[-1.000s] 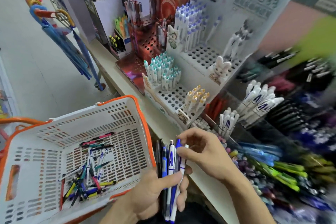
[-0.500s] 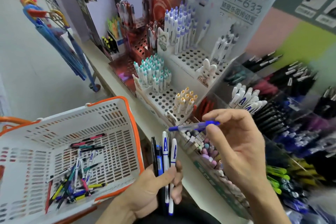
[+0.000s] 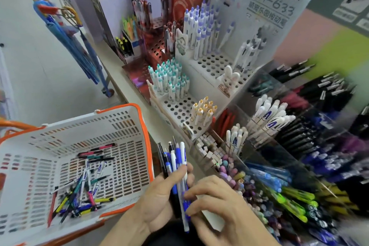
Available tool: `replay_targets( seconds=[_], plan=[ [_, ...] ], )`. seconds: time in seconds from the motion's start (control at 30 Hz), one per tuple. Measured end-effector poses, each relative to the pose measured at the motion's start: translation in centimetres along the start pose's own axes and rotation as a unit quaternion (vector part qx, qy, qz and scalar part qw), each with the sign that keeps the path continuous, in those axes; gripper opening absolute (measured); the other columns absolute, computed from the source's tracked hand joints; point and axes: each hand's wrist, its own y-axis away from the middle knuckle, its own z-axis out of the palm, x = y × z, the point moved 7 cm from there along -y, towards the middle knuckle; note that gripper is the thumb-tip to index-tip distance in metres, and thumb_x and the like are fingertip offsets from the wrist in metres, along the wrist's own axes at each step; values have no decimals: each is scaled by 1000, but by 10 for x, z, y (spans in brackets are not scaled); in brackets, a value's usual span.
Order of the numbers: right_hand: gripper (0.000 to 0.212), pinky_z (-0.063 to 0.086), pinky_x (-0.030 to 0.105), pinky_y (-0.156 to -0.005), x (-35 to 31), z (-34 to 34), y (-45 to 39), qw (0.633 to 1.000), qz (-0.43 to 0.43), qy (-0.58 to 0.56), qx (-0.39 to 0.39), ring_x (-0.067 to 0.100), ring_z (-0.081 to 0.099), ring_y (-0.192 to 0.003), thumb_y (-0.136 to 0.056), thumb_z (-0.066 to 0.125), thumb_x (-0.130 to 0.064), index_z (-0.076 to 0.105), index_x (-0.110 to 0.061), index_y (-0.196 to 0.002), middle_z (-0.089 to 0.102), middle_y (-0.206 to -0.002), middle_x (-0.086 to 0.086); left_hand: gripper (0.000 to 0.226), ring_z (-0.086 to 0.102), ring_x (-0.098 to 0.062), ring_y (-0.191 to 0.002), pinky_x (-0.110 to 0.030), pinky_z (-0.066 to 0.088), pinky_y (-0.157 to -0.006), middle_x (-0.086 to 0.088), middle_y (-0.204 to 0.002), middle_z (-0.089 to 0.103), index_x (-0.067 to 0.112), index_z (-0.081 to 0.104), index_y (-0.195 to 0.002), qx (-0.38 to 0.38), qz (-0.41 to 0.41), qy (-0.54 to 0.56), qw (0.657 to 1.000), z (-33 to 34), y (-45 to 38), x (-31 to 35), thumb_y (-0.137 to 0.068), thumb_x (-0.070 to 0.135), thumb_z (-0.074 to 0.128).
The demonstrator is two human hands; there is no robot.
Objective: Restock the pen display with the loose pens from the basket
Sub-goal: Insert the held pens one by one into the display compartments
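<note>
Left hand (image 3: 159, 195) is gripping a pen bundle (image 3: 175, 164) upright, palm up. Right hand (image 3: 217, 203) is reaching in beside it — fingertips (image 3: 188, 193) pinching one blue pen.

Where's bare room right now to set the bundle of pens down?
Free: the basket floor's far half, beyond the loose pens; the shelf ledge strip between the basket rim and white peg stand; empty peg holes beside the teal-capped pens. Crowded: the bins at right, packed full. The left hand grips the bundle; the right hand touches it.
</note>
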Motion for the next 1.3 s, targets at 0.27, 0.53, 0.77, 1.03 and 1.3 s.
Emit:
replay_targets(
  seconds=[0.27, 0.53, 0.77, 1.03, 1.3],
  plan=[
    [24, 52, 22, -84, 47, -28, -8, 951, 277, -61, 119, 10, 65, -108, -94, 68, -34, 64, -41, -116, 66, -112, -20, 28, 55, -30, -60, -42, 49, -63, -19, -75, 50, -2, 64, -107, -78, -48, -71, 993, 19, 7, -12, -81, 6, 70],
    [13, 59, 36, -82, 73, -14, -32, 918, 319, -233, 28, 20, 70, -83, -95, 72, -11, 75, -21, -102, 74, -93, 8, 27, 57, -32, -69, -41, 49, -71, -21, -82, 54, -5, 60, -112, -153, -113, -123, 974, 29, 13, -30, -94, 13, 69],
    [14, 58, 33, -79, 69, -28, -52, 930, 275, -231, 78, 20, 70, -82, -93, 72, -8, 75, -22, -94, 75, -91, 5, 23, 57, -28, -65, -39, 49, -68, -17, -82, 53, 3, 63, -113, -163, -99, -141, 971, 25, 15, -27, -95, 16, 68],
    [17, 58, 31, -79, 14, -100, -65, 913, 38, -205, 350, 19, 70, -87, -95, 64, 5, 67, -10, -101, 74, -97, 5, 30, 53, -26, -61, -40, 48, -64, -13, -77, 46, 1, 56, -114, -158, -97, -87, 979, 23, 16, -27, -94, 17, 70],
    [28, 59, 37, -80, -8, -41, -23, 977, -63, -131, 158, 26, 73, -97, -79, 68, 25, 75, 0, -89, 76, -102, 8, 74, 58, -24, -64, -39, 51, -63, -10, -76, 57, 4, 65, -108, -77, -33, -9, 996, 15, 5, -12, -59, 54, 89]
  ],
)
